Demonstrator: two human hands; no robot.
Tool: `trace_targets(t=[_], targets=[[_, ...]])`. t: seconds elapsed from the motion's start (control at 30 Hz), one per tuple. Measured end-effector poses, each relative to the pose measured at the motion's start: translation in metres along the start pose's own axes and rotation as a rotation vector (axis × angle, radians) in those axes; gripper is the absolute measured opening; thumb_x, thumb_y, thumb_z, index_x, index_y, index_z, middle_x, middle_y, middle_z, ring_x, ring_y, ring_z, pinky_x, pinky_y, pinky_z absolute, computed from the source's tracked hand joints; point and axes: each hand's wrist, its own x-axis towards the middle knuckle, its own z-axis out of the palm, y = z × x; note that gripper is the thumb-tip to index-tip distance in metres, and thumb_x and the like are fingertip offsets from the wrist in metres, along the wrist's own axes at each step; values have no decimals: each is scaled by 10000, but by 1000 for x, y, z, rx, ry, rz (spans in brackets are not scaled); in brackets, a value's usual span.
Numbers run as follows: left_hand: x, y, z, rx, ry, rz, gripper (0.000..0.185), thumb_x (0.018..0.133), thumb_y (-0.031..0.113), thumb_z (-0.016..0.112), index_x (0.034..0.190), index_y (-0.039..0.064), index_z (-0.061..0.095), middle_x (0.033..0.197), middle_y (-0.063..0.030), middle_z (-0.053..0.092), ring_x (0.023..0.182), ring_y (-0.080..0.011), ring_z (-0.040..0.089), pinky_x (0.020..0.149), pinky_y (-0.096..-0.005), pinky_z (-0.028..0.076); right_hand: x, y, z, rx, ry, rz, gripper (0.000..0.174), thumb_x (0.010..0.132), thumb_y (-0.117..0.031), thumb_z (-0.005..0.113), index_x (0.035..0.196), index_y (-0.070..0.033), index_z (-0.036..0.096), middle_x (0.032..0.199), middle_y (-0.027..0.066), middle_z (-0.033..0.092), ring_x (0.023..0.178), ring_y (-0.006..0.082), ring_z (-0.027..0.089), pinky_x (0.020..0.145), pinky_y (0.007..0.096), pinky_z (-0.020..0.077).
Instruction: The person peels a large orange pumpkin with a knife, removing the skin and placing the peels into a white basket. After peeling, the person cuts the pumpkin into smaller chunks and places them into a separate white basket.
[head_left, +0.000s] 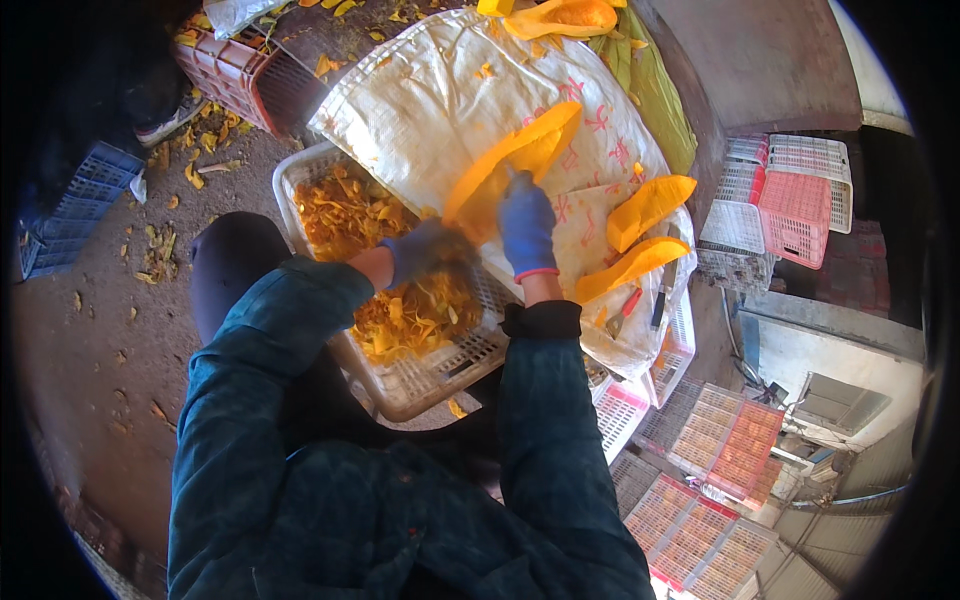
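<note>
A long cut piece of orange squash, likely pumpkin, lies tilted over a white woven sack. My left hand, in a blurred blue glove, grips its near end above the crate of peelings. My right hand, also in a blue glove, is curled against the squash's hollow side; whether a tool is in it is hidden. Below, a white plastic crate holds orange peelings and stringy pulp. Two more squash pieces, an upper one and a lower one, rest on the sack to the right.
A red-handled peeler or scraper and a dark-handled tool lie on the sack. A hollowed squash half sits at the far edge. Stacked crates stand right. Another person's shoe is near a blue crate.
</note>
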Motion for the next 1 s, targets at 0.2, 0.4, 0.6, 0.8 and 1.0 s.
trace_targets(t=[0.2, 0.4, 0.6, 0.8, 1.0], targets=[[-7, 10, 1, -105, -48, -139, 248, 776, 91, 790, 1005, 154, 719, 1009, -77, 705, 948, -285, 669, 809, -398, 529, -26, -26, 8, -122, -172, 60, 241, 954, -290, 544, 1052, -71, 525, 761, 202, 672, 730, 406, 675, 623, 502, 527], [-15, 2, 3, 17, -168, -261, 240, 764, 149, 809, 971, 110, 692, 987, -107, 697, 919, -308, 672, 793, -395, 529, -72, -27, -12, -51, -340, -186, 330, 914, -331, 618, 1116, -92, 516, 779, 184, 670, 752, 407, 673, 626, 512, 517], [-4, 11, -3, 11, 22, -82, 248, 745, 57, 781, 973, 95, 693, 1036, -106, 675, 968, -293, 664, 816, -367, 544, -36, 5, -5, 31, -142, -142, 233, 924, -287, 576, 1051, -92, 562, 829, 207, 672, 803, 416, 664, 669, 531, 510], [0, 17, -8, -75, -60, -192, 288, 732, -3, 778, 990, 91, 693, 1113, -84, 655, 1044, -271, 649, 865, -348, 544, -6, -11, -8, 7, -142, -46, 198, 938, -210, 489, 1011, -47, 576, 837, 253, 667, 820, 450, 653, 688, 541, 509], [-6, 24, -19, -97, 17, -98, 288, 758, 63, 788, 1016, 64, 659, 1153, -114, 639, 1043, -290, 645, 864, -348, 535, -33, -52, -57, 64, -234, -208, 208, 938, -209, 493, 1045, -38, 545, 830, 252, 670, 807, 446, 660, 687, 538, 512]])
